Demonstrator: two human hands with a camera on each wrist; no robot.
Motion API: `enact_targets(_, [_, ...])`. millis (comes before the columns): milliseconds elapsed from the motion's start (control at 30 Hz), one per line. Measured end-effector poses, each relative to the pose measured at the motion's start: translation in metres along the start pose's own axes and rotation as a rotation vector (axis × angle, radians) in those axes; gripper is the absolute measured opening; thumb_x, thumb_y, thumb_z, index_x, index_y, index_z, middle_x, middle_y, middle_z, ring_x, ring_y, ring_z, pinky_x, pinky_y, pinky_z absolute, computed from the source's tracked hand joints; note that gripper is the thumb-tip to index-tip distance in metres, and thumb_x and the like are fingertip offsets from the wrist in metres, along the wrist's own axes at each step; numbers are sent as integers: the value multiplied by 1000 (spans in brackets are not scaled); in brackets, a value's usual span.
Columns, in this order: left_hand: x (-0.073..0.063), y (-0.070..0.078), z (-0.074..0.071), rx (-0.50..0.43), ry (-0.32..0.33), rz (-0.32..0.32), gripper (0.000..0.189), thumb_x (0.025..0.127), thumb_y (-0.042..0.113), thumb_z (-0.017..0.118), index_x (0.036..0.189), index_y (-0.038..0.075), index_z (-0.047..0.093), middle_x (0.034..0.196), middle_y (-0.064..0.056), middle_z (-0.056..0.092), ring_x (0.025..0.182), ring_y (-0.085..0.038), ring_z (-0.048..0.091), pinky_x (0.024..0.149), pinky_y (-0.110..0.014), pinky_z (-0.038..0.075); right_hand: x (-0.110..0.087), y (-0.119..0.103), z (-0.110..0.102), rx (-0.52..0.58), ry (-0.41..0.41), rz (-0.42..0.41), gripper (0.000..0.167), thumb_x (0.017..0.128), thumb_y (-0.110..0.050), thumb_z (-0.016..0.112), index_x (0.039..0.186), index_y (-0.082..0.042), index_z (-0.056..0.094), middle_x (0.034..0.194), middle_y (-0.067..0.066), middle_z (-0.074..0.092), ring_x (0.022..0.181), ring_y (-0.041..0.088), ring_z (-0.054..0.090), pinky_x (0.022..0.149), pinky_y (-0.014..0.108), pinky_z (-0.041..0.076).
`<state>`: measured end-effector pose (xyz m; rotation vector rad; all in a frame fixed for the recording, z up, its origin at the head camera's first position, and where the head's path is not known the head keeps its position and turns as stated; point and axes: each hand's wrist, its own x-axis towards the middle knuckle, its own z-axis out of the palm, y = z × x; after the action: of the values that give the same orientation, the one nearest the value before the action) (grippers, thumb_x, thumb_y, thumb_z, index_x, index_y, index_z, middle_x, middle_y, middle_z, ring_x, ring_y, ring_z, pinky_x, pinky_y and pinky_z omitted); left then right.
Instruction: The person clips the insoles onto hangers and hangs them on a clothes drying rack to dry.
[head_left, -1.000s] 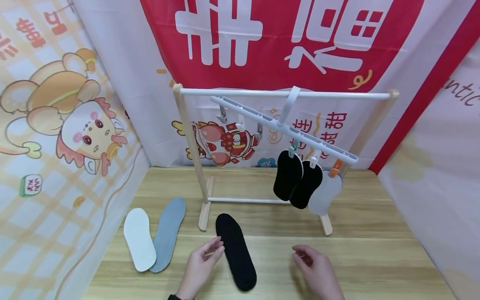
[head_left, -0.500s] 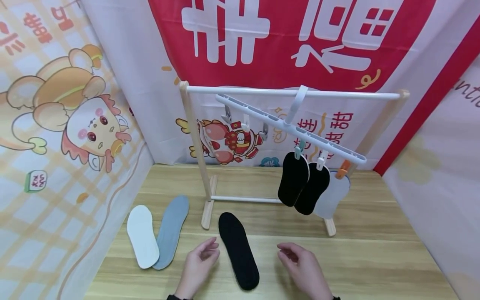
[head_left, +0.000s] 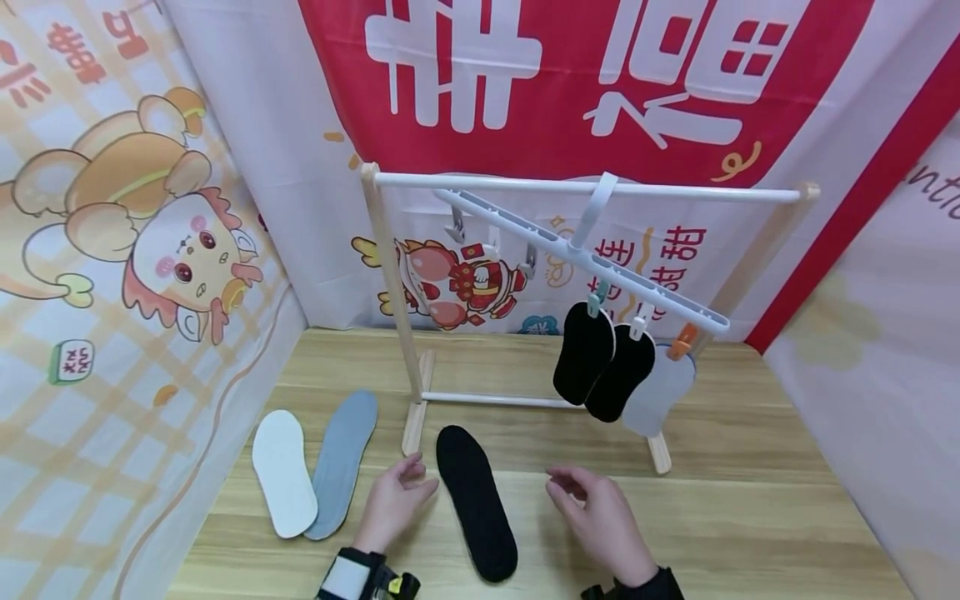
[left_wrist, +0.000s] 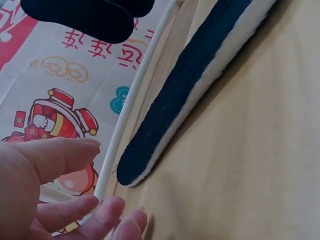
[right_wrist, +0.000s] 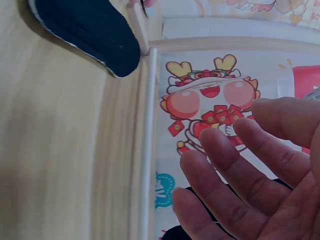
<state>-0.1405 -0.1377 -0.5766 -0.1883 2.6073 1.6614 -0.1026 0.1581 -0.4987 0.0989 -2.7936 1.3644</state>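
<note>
A black insole with a pale fleecy underside lies on the wooden table between my two hands. To its left is my left hand, fingers relaxed and holding nothing. On the other side, my right hand is also free, its fingers loosely bent, as the right wrist view shows. Left of the left hand, a white insole partly covers a grey-blue insole. Two black insoles and a pale insole hang by clips from a white hanger.
A rack of wooden posts with a white top rail stands at the back, its wooden feet on the table. The hanger hooks over that rail, slanting forward to the right. Printed cloth walls in the left, back and right.
The right hand has moved left, closer to the black insole on the table. The left hand has shifted slightly, its fingers spreading. The head view has shifted a little; the insoles stay put.
</note>
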Motion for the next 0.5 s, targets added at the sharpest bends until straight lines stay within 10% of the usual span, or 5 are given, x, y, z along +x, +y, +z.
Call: enact_targets(500, [47,20,26,495,29,99,69,78,35,83,127,-8,60,101,-20,60,90,-34,61,74,-47,52,26,-16,-21,-10,31,-91,17,93,-10,70,110,-9,72,97,-4,71,86,10,65,81,38,56])
